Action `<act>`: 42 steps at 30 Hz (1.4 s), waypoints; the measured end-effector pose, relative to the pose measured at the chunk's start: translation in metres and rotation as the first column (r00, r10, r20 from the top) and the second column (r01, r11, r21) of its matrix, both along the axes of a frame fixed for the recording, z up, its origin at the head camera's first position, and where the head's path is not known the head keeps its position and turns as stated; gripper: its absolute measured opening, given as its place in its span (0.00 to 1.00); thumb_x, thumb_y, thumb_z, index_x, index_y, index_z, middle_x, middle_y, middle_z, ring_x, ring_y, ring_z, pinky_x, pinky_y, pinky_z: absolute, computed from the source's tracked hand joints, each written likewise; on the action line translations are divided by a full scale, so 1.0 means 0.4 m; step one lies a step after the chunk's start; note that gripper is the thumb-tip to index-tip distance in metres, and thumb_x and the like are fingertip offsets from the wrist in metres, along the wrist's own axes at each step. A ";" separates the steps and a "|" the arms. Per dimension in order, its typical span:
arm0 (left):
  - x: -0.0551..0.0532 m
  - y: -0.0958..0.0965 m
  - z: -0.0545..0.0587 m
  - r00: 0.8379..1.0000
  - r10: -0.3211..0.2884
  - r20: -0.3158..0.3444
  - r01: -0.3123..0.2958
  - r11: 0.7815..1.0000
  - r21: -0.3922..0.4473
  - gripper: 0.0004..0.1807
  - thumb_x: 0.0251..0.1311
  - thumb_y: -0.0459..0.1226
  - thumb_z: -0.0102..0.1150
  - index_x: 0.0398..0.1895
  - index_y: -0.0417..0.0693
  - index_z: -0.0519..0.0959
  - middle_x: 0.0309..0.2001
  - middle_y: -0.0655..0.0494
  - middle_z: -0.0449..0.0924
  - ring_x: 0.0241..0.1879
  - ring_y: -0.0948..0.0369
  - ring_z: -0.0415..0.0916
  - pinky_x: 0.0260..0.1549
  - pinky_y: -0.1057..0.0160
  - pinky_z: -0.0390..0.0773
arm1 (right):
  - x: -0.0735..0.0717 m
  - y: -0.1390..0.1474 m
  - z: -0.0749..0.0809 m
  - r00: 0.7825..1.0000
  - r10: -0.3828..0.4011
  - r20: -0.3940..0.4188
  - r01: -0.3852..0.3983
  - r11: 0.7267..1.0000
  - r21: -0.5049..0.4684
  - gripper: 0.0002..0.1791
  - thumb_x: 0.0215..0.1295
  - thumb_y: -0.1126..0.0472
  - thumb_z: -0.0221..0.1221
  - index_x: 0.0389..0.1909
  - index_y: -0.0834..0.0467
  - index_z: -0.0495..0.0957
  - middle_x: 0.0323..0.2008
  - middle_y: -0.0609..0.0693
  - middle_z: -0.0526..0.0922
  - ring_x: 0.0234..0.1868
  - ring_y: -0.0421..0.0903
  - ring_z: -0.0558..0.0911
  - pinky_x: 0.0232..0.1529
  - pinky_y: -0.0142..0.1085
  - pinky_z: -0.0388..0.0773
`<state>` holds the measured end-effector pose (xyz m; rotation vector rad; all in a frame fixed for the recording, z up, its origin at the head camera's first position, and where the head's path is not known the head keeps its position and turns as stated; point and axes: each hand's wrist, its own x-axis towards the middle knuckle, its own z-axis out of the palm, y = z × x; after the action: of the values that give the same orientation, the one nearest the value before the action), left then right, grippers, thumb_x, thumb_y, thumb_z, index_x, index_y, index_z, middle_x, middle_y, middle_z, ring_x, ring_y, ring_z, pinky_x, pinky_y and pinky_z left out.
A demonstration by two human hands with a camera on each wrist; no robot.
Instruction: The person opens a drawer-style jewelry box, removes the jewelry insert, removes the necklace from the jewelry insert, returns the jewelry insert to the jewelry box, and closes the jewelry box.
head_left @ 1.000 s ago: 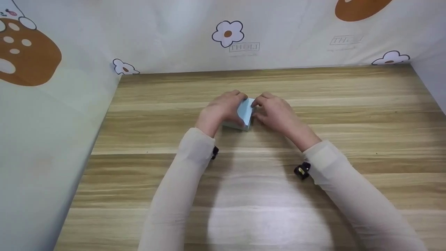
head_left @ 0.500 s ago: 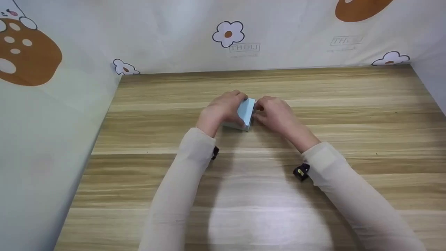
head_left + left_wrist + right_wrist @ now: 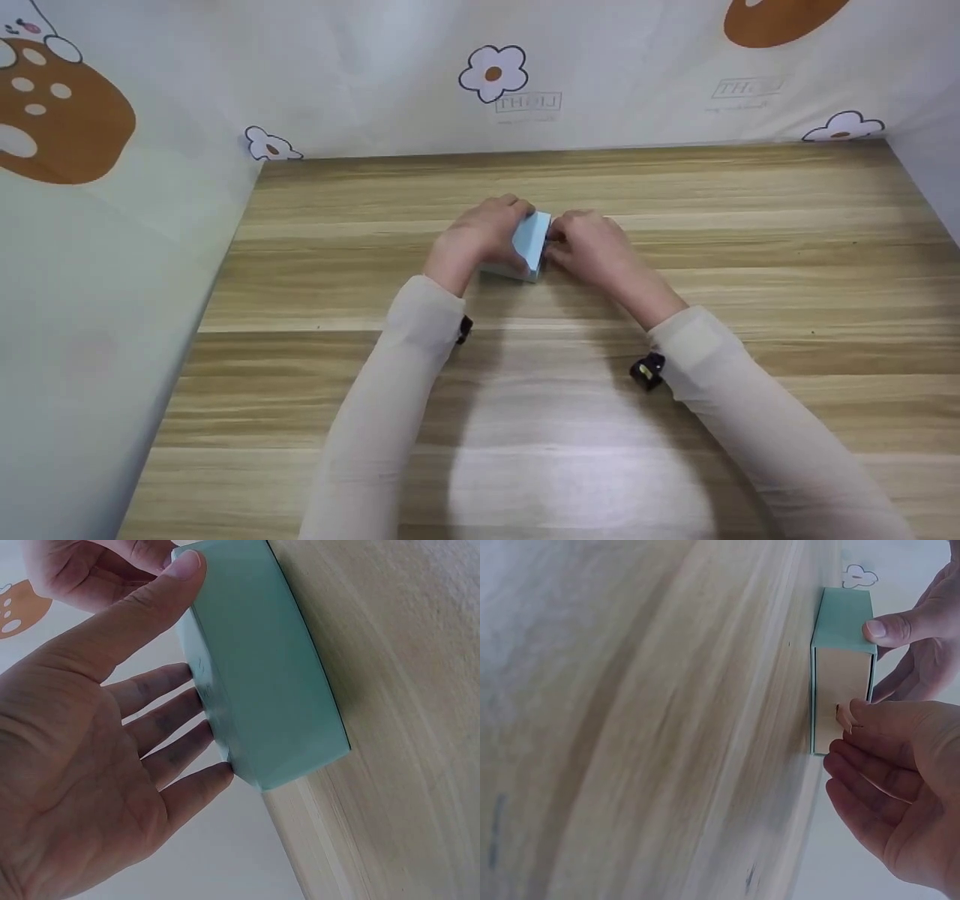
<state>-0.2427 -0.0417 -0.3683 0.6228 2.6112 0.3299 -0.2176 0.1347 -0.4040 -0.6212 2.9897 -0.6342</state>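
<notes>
A small light-green drawer box (image 3: 531, 238) stands on the wooden table. My left hand (image 3: 481, 238) holds it from the left and above, thumb on the near side and fingers toward the far side. In the left wrist view a long green side of the box (image 3: 262, 667) faces the camera. The right wrist view shows its beige drawer front (image 3: 829, 690) framed by the green sleeve, with a small tan pull tab (image 3: 844, 718). Between thumb and index finger, my right hand (image 3: 592, 244) pinches that tab. The drawer appears flush with the sleeve.
The wood-grain table (image 3: 570, 420) extends around the box on every side. A pale printed sheet (image 3: 375, 75) with flowers rises behind the table and along its left side. A small black camera (image 3: 647, 371) sits at the right wrist.
My right hand has shifted slightly down from the box's top right edge, and its fingers have closed on the pull tab. The left hand and the box stay in place.
</notes>
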 end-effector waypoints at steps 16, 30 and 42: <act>-0.002 0.002 -0.004 1.000 -0.010 -0.016 0.009 1.000 -0.011 0.49 0.51 0.45 0.76 0.75 0.48 0.60 0.71 0.51 0.64 0.68 0.53 0.63 0.70 0.54 0.64 | 0.003 -0.011 -0.013 0.996 0.019 -0.093 -0.015 0.999 0.045 0.06 0.63 0.61 0.64 0.31 0.60 0.86 0.30 0.56 0.86 0.34 0.53 0.84 0.38 0.52 0.80; 0.000 0.002 -0.009 1.000 -0.012 -0.015 0.012 1.000 -0.013 0.49 0.51 0.46 0.76 0.74 0.48 0.61 0.70 0.50 0.64 0.68 0.53 0.63 0.70 0.54 0.64 | 0.010 -0.025 -0.022 0.994 -0.018 -0.111 0.030 0.994 0.106 0.08 0.63 0.61 0.63 0.29 0.63 0.82 0.30 0.59 0.86 0.31 0.57 0.83 0.35 0.54 0.80; -0.004 0.002 -0.006 1.000 -0.008 -0.001 0.008 1.000 -0.004 0.49 0.51 0.46 0.76 0.75 0.47 0.60 0.71 0.49 0.64 0.69 0.52 0.62 0.71 0.54 0.63 | 0.006 -0.031 -0.028 0.990 -0.064 -0.127 0.079 0.990 0.114 0.08 0.64 0.59 0.64 0.29 0.60 0.83 0.29 0.57 0.87 0.31 0.56 0.84 0.34 0.53 0.80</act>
<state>-0.2444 -0.0409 -0.3707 0.6318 2.6096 0.3213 -0.2154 0.1222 -0.4152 -0.5670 3.1479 -0.4310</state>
